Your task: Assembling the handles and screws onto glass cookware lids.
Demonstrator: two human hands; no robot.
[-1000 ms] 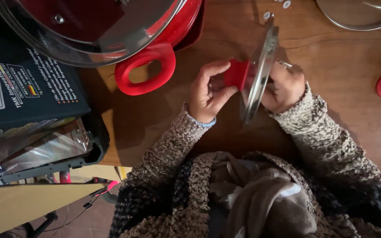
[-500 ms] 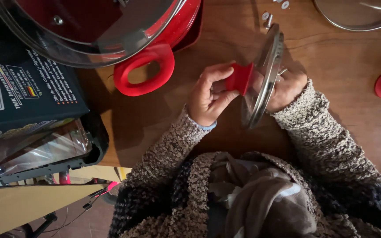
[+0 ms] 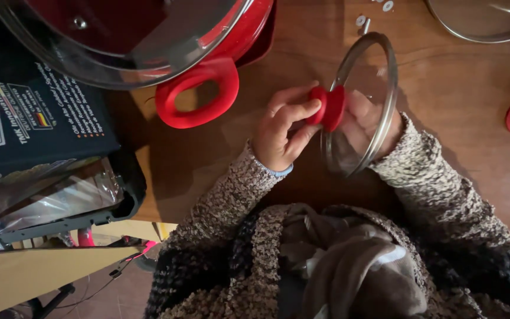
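Knob fitting: pinch round red plastic knob (image 3: 326, 108) with left hand (image 3: 281, 133) grip, mid-scene above wooden table (image 3: 461, 88). Support small round glass lid (image 3: 361, 103) behind with right hand (image 3: 364, 124); grip unclear. Keep knob centred, turn gently.

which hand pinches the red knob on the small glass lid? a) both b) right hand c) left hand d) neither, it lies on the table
c: the left hand pinches the red knob with its fingertips, while the right hand sits behind the small glass lid, holding it up on edge.
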